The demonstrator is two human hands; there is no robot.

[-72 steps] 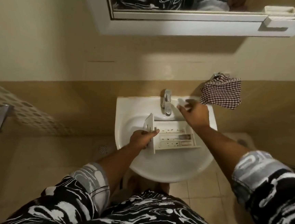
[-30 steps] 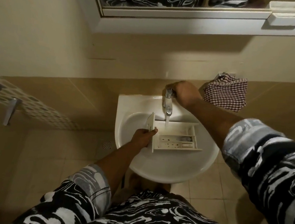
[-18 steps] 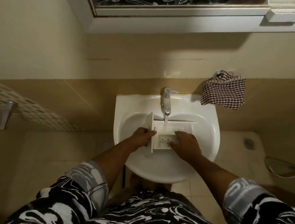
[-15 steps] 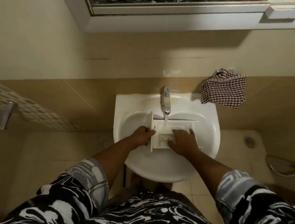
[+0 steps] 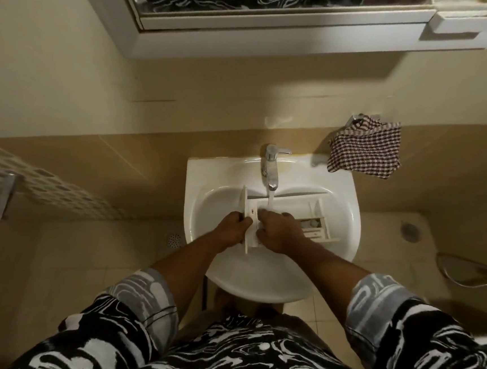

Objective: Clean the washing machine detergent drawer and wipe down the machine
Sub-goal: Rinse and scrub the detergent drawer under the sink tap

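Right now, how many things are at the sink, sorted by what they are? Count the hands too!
Basins: 1, the white sink
Faucets: 1, the tap, running
Drawers: 1, the detergent drawer, in the basin
Cloths: 1, the checked cloth
Hands: 2, the left hand and the right hand
Total: 6

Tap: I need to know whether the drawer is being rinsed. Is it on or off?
On. A stream of water falls from the tap spout onto the detergent drawer lying in the sink.
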